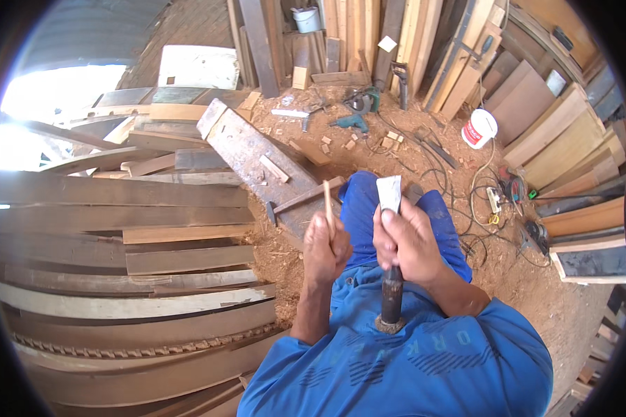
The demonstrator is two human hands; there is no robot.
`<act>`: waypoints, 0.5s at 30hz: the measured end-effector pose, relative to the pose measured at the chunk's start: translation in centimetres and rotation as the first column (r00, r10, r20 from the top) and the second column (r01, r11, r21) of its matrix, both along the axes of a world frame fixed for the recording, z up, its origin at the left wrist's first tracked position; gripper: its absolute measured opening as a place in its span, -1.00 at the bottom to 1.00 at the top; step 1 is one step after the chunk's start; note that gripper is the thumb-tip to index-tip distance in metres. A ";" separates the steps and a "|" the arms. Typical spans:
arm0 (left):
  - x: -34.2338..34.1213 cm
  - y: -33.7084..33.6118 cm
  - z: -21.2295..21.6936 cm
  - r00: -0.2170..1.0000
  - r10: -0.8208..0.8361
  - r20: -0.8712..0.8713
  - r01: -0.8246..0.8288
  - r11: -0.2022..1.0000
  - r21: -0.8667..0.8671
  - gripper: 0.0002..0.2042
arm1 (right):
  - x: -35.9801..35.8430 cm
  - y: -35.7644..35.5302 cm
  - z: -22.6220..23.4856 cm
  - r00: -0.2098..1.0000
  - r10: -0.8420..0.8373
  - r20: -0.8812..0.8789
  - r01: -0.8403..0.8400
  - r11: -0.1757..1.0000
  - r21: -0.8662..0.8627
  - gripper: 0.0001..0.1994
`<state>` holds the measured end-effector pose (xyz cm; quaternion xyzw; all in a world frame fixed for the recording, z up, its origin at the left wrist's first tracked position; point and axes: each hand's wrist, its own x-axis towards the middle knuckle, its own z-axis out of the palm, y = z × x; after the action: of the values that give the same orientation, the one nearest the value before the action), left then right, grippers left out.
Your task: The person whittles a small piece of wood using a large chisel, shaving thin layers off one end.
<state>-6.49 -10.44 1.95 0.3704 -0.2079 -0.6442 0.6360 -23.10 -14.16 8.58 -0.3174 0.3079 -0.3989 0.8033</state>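
Note:
My left hand (325, 249) is closed around a thin, pale wooden stick (328, 198), whose narrow end points up and away from me. In my right hand (412, 240) is a broad chisel, gripped near the base of its blade (389, 193). The flat blade points away from me, and its dark handle (391, 292) runs back against my shirt. Both hands are held above my lap, side by side and apart. Beyond my left hand lies a low, worn wooden bench (257, 156), with a small wood block (275, 169) and a wooden bar (309, 195) on it.
Stacked planks (153, 260) fill the left side. Sawdust and wood scraps (391, 141) cover the floor ahead, with a teal power tool (350, 123), a handsaw (400, 83) and tangled cables (435, 163). Boards (563, 128) and a white bucket (479, 129) stand at the right.

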 end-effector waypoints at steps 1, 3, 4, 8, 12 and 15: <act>0.0 -0.9 1.1 1.000 0.002 0.009 -0.002 1.000 -0.009 -0.71 | 0.2 -0.6 -0.5 0.999 -0.020 0.039 0.019 1.000 0.018 -0.82; -0.1 -2.0 2.8 0.994 0.102 -0.033 -0.105 0.990 -0.094 -0.71 | 0.8 -1.5 -0.6 0.997 -0.001 0.079 -0.001 1.000 0.031 -0.83; 0.2 -2.3 3.0 0.997 0.053 -0.049 -0.060 0.988 -0.141 -0.73 | 1.2 -1.6 -0.4 0.991 0.020 0.134 -0.031 0.997 0.076 -0.83; 0.2 -3.7 2.4 0.970 0.092 0.223 -0.057 0.986 -0.155 -0.71 | 2.2 -1.6 -0.2 0.978 0.091 0.190 -0.112 0.988 0.103 -0.84; 0.4 -4.4 2.4 0.943 0.105 0.315 -0.063 0.988 -0.141 -0.70 | 3.1 -0.8 -0.2 0.962 0.188 0.198 -0.219 0.965 0.144 -0.83; -0.3 -4.0 3.9 0.904 0.136 0.405 -0.137 0.990 -0.027 -0.71 | 3.8 0.2 -0.2 0.951 0.260 0.169 -0.289 0.941 0.174 -0.82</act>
<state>-6.75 -14.47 5.82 0.5105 -0.3082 -0.5074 0.6220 -19.26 -13.95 8.43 -0.2470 0.2397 -0.2722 0.8986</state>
